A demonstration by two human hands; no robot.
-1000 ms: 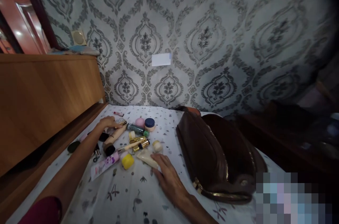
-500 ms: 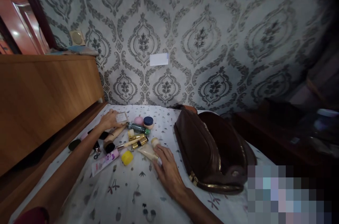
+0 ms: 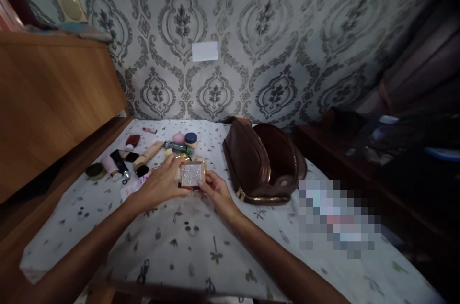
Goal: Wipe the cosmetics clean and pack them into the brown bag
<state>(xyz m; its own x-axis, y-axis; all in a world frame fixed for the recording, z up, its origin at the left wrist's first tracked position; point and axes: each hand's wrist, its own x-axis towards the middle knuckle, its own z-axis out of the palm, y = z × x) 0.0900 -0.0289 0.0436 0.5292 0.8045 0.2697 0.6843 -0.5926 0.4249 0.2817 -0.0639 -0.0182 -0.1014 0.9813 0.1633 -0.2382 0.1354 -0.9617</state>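
A small square makeup compact (image 3: 191, 175) with a silver glittery lid is held up over the white patterned cloth. My left hand (image 3: 162, 183) grips its left side, fingers along the top and thumb below. On the right edge, my right hand (image 3: 218, 194) pinches it between thumb and fingers. Just behind lie a green-capped dark bottle (image 3: 178, 147), a jar with a navy lid (image 3: 191, 139) and a pink rounded item (image 3: 178, 137). A pink-and-white tube (image 3: 131, 187) is partly hidden by my left hand, and gold tubes are mostly covered behind the compact.
A brown leather bag (image 3: 247, 160) stands unzipped to the right. Farther left are a black tube (image 3: 120, 162), a dark round container (image 3: 95, 171) and a red-brown item (image 3: 132, 140). A wooden cabinet (image 3: 57, 103) borders the left, and a patterned wall (image 3: 230, 16) the back.
My left hand has brought the compact from the far left to the middle. My right hand has left the cream tube and now holds the compact too. The view has shifted.
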